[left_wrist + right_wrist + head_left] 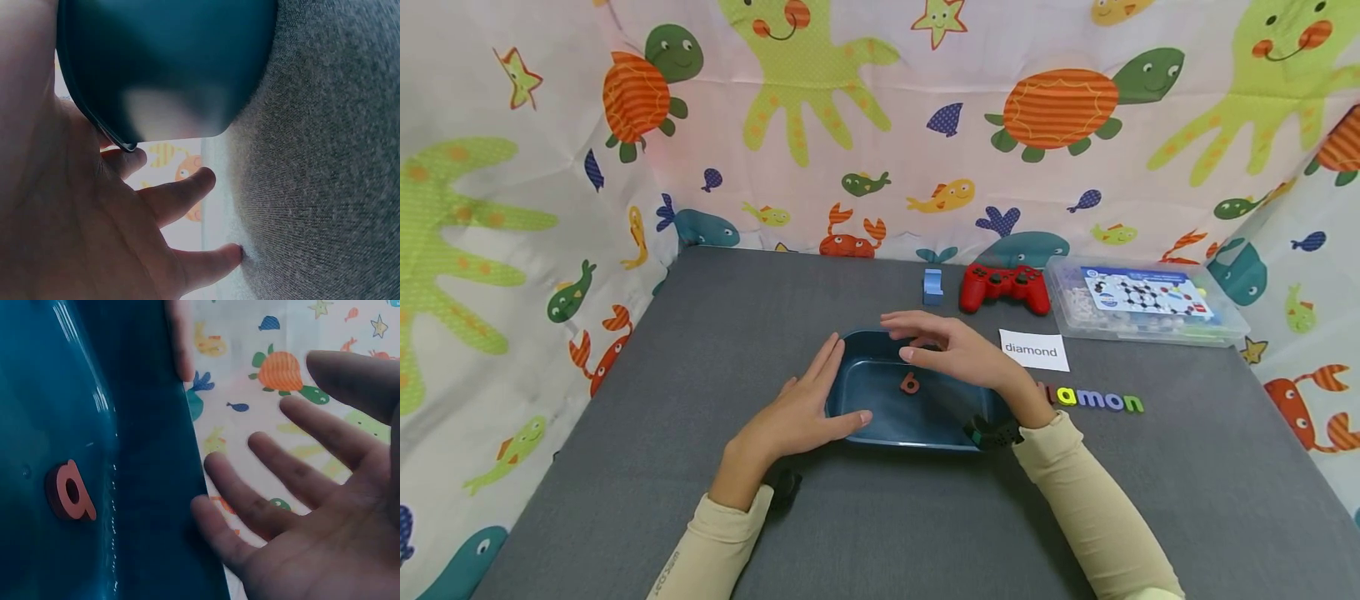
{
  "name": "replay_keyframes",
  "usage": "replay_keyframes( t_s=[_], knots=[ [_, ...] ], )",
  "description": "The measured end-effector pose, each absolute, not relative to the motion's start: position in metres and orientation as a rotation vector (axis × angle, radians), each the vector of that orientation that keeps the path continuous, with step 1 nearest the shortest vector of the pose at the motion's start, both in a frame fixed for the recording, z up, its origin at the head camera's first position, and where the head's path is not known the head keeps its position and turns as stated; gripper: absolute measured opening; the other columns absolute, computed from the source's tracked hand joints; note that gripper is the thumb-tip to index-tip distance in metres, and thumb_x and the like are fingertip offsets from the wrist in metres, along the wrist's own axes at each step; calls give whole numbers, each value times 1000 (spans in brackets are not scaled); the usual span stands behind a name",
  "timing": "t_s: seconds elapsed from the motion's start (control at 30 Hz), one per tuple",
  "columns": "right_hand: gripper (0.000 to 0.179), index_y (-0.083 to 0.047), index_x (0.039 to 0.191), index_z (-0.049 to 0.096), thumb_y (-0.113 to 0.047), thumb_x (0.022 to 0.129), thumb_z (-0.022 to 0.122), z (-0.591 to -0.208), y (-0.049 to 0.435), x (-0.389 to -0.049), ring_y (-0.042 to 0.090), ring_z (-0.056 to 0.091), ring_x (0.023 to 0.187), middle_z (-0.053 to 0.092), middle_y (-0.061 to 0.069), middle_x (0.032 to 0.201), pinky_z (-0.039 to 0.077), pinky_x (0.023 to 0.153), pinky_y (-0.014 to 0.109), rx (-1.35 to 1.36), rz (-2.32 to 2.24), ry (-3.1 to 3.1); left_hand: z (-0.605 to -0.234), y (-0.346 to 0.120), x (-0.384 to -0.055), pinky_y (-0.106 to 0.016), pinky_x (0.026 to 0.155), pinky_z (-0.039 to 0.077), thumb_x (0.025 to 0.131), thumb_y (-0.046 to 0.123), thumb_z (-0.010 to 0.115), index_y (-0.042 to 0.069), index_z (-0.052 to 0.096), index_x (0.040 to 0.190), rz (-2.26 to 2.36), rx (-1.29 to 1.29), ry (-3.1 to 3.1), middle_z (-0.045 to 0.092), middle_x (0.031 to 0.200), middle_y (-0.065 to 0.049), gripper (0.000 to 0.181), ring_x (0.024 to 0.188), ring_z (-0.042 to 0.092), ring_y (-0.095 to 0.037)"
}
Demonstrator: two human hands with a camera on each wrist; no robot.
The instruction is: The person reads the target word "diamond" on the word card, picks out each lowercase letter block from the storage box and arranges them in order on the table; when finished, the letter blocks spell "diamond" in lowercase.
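Note:
A dark blue plastic tub [917, 437] stands on the grey table, with one small reddish-brown letter [909, 383] on its floor. My left hand [801, 412] lies along the tub's left side, fingers stretched out and the thumb over the front rim. In the left wrist view the fingers [181, 197] spread beneath the tub's edge. My right hand [951, 346] hovers over the tub's back right part, holding nothing; the right wrist view shows its fingers [250, 506] spread. Right of the tub, coloured letters [1101, 399] lie in a row, partly hidden by my right wrist.
A white card [1034, 350] reading "diamond" lies behind the letters. Farther back are a blue block-like object [932, 287], a red game controller [1004, 288] and a clear plastic case [1150, 300]. A patterned curtain [850, 167] borders the table.

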State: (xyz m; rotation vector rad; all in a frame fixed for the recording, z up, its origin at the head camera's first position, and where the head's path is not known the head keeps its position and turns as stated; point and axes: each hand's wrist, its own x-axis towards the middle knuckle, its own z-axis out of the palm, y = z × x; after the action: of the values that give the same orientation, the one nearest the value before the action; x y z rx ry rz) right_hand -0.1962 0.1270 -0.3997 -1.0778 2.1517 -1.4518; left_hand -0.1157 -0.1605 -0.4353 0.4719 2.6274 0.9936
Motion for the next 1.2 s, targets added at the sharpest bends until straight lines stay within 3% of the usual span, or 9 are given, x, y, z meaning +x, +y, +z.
replay_keyframes(
  t_s=[0.33, 0.53, 0.83, 1.2],
  knots=[
    [48, -4, 151, 60, -21, 107, 68, -408, 123, -202, 36, 58, 133, 58, 14, 153, 49, 110, 57, -1045, -1156, 2190, -435, -161, -115, -73, 123, 7, 96, 66, 68, 19, 0, 174, 989, 478, 2627, -9, 179, 6, 114, 163, 16, -31],
    [41, 1, 142, 66, -15, 105, 70, -414, 121, -205, 36, 63, 120, 65, 18, 140, 52, 108, 54, -1097, -1042, 2222, -435, -161, -115, -73, 123, 8, 96, 66, 68, 19, 0, 174, 996, 483, 2628, -9, 179, 5, 114, 163, 16, -31],
    [22, -4, 122, 76, -8, 101, 73, -422, 116, -208, 23, 65, 105, 69, 7, 124, 58, 96, 44, -1167, -914, 2302, -434, -162, -114, -74, 123, 8, 96, 65, 68, 18, 0, 174, 1008, 483, 2627, -9, 179, 5, 113, 163, 15, -31],
    [18, 0, 115, 75, 4, 98, 74, -425, 113, -207, 21, 72, 104, 65, 16, 133, 60, 94, 36, -1242, -815, 2317, -434, -162, -113, -74, 123, 8, 96, 66, 68, 19, 0, 174, 1023, 492, 2621, -10, 179, 5, 114, 163, 14, -30]
  ],
)
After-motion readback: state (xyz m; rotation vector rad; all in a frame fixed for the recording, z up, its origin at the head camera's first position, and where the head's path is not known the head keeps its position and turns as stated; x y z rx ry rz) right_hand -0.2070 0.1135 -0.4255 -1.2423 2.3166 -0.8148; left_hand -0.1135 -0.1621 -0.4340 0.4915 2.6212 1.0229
